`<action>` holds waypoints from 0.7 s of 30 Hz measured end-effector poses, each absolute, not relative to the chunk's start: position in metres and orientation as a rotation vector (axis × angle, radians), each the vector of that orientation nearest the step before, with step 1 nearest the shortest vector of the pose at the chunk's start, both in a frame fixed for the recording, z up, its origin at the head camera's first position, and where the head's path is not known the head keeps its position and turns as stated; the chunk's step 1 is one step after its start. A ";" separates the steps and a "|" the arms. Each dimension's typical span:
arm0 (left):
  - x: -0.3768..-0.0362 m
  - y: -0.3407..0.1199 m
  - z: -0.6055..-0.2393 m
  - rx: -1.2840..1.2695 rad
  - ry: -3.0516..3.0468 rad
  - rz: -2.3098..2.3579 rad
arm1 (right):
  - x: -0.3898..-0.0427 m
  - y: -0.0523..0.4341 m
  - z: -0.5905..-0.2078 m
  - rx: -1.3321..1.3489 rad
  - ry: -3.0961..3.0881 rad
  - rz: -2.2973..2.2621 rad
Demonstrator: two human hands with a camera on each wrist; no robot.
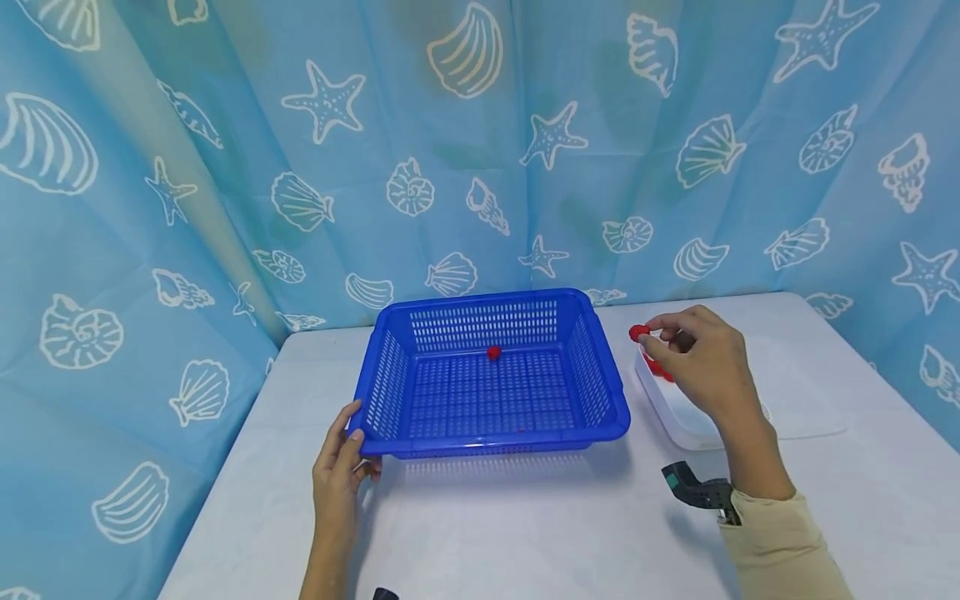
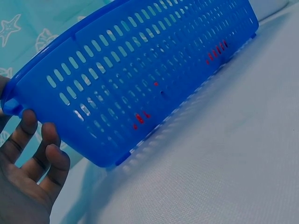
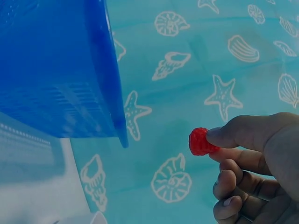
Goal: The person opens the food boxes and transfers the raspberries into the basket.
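Right of frame, right hand (image 1: 701, 362) is pinching a berry (image 1: 639, 333) near the tub (image 1: 658, 413), pinch probably suiting its size; lower left, left hand (image 1: 341, 468) is gripping the basket (image 1: 491, 441) corner, likely steadying it.

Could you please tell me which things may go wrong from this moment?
The red piece is pinched only at the tips of the right hand, so it might slip and drop onto the table.

The blue basket has a raised rim, so the right hand might bump it if it crosses over.

The left hand holds one corner of the basket, so an uneven pull could turn or tilt it.
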State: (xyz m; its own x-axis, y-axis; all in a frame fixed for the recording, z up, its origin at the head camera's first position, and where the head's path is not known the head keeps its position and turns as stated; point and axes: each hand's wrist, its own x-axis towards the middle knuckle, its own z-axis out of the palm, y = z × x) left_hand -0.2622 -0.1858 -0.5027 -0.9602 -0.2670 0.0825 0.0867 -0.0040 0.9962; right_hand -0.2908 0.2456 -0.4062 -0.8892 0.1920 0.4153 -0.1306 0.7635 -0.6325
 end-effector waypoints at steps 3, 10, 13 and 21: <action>-0.262 -0.185 -0.502 0.191 -2.024 -2.058 | -0.290 0.242 -0.406 -0.021 -2.488 0.955; -0.264 -0.185 -0.501 0.194 -2.029 -2.059 | -0.288 0.235 -0.403 0.052 -2.451 0.941; -0.264 -0.185 -0.502 0.198 -2.028 -2.069 | -0.287 0.233 -0.403 0.067 -2.451 0.927; -0.263 -0.187 -0.501 0.201 -2.047 -2.049 | -0.288 0.227 -0.406 0.093 -2.437 0.928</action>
